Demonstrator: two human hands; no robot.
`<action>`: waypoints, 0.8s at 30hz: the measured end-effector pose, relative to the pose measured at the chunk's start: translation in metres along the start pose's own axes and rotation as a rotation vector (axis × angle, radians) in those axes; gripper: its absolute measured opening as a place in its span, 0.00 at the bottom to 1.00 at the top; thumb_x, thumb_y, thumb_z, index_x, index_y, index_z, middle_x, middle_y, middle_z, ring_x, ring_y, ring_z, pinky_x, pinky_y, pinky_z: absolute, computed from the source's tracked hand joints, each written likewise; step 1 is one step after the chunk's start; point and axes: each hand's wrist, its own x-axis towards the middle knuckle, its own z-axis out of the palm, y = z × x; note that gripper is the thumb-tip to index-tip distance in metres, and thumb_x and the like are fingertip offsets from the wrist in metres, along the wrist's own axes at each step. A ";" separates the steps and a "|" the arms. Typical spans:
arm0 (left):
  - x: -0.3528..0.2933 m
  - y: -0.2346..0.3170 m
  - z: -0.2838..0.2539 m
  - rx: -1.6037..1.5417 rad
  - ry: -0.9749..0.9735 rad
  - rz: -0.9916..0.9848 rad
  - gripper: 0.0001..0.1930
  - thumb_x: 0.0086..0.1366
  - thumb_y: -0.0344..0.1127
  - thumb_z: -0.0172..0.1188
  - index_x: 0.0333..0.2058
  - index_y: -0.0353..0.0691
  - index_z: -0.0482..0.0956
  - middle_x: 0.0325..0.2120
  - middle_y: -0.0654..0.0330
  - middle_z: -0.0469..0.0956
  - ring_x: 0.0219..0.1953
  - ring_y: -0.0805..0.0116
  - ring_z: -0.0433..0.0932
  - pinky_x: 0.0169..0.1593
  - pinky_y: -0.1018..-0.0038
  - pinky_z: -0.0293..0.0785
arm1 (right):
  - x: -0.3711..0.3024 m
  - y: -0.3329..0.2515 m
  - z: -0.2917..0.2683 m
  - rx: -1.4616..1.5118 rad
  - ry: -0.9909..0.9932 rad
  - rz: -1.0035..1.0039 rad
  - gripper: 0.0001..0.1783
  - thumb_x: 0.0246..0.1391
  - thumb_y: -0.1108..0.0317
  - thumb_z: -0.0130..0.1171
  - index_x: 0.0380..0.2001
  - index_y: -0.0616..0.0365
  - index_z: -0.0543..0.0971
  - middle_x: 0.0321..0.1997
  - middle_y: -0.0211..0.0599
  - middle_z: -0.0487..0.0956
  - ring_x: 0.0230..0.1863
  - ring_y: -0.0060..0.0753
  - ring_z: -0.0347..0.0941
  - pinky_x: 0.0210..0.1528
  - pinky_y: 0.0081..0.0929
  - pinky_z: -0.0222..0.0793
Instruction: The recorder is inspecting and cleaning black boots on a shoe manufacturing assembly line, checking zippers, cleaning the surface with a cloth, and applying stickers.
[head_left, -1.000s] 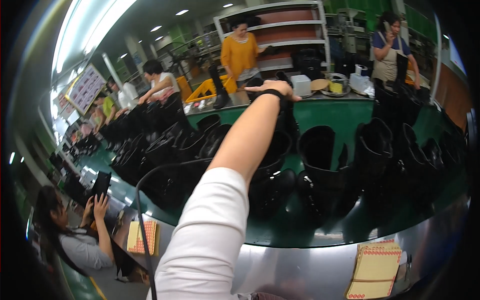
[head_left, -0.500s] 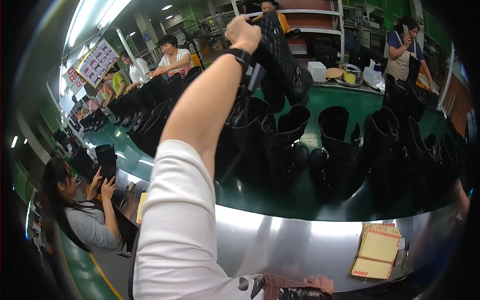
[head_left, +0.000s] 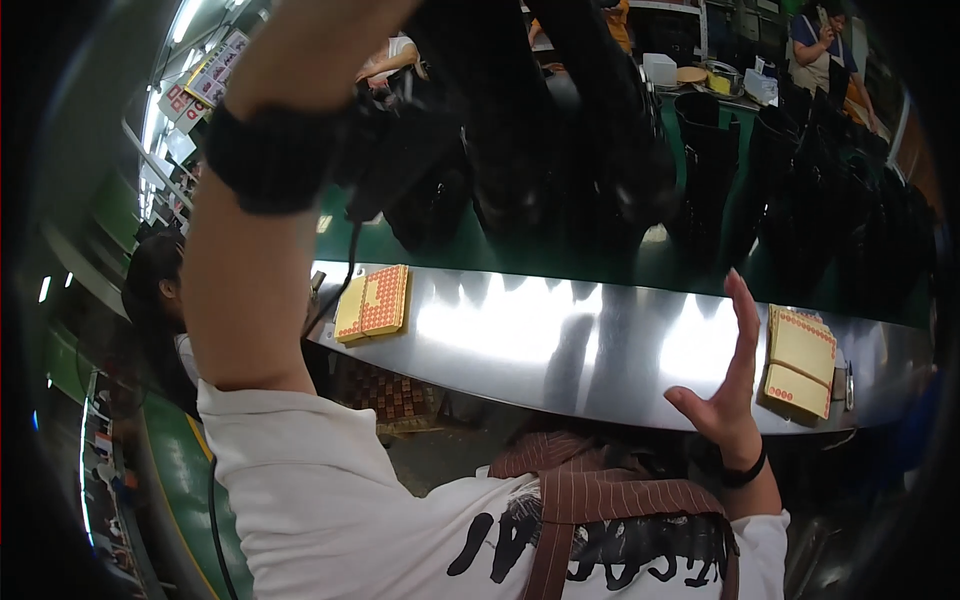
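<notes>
My left hand (head_left: 325, 45) reaches up at the upper left, with a black band and a device at the wrist. Its fingers lie beyond the top edge. Two tall black boots, one (head_left: 500, 140) beside the other (head_left: 615, 130), hang close in front of me from that hand, toes down. Their upper ends are cut off. On the right, my right hand (head_left: 733, 395) is raised over the metal counter (head_left: 480, 320), fingers stretched upward, thumb apart, nothing in it. A banded stack of yellow cards (head_left: 800, 362) lies just right of it.
More black boots (head_left: 705, 160) stand along the green table (head_left: 700, 275). Another yellow card stack (head_left: 372, 303) lies at the counter's left end. A small metal tool (head_left: 849, 387) is at its right end. A co-worker (head_left: 155, 290) is close on the left; others stand across the table.
My left hand has brought the boots nearer and higher in view, past the top edge. The right hand has risen from the lower edge and spread. The view has tilted down.
</notes>
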 end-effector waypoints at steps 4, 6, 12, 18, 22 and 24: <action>-0.144 0.066 -0.025 -0.128 -0.150 0.061 0.12 0.52 0.36 0.67 0.25 0.40 0.71 0.19 0.57 0.73 0.26 0.54 0.75 0.35 0.64 0.69 | 0.015 -0.026 0.077 -0.018 -0.097 -0.035 0.73 0.29 0.42 0.77 0.69 0.66 0.44 0.70 0.64 0.50 0.71 0.62 0.47 0.70 0.48 0.46; -0.185 0.075 -0.039 -0.302 -0.314 0.072 0.13 0.50 0.37 0.70 0.23 0.43 0.71 0.16 0.61 0.65 0.20 0.60 0.67 0.31 0.69 0.61 | -0.001 -0.025 0.110 -0.148 -0.077 0.130 0.70 0.31 0.45 0.77 0.69 0.65 0.47 0.69 0.65 0.51 0.70 0.63 0.48 0.70 0.50 0.46; -0.231 0.047 -0.070 -0.291 -0.187 -0.099 0.13 0.50 0.30 0.73 0.34 0.39 0.81 0.28 0.62 0.80 0.26 0.64 0.72 0.36 0.70 0.69 | -0.035 0.005 0.110 -0.203 0.000 0.340 0.56 0.38 0.60 0.76 0.67 0.60 0.55 0.67 0.54 0.56 0.67 0.54 0.56 0.66 0.41 0.58; -0.235 0.043 -0.063 -0.160 -0.052 -0.041 0.16 0.54 0.24 0.68 0.44 0.38 0.82 0.23 0.65 0.78 0.22 0.70 0.68 0.38 0.72 0.69 | -0.007 0.001 0.103 -0.351 0.296 0.080 0.59 0.33 0.55 0.78 0.66 0.58 0.56 0.67 0.55 0.55 0.67 0.56 0.54 0.65 0.44 0.57; -0.217 0.027 -0.063 0.043 -0.119 -0.144 0.22 0.55 0.25 0.68 0.49 0.51 0.82 0.31 0.66 0.79 0.29 0.72 0.70 0.38 0.76 0.69 | 0.022 0.011 0.121 -0.335 0.350 0.090 0.60 0.31 0.64 0.77 0.68 0.58 0.53 0.68 0.57 0.54 0.66 0.60 0.55 0.65 0.45 0.57; -0.207 0.016 -0.067 0.100 -0.036 -0.126 0.20 0.57 0.27 0.68 0.49 0.50 0.82 0.32 0.67 0.79 0.28 0.75 0.69 0.38 0.77 0.69 | 0.029 0.015 0.117 -0.245 0.348 0.125 0.57 0.36 0.75 0.69 0.69 0.59 0.49 0.68 0.59 0.56 0.66 0.60 0.58 0.63 0.42 0.60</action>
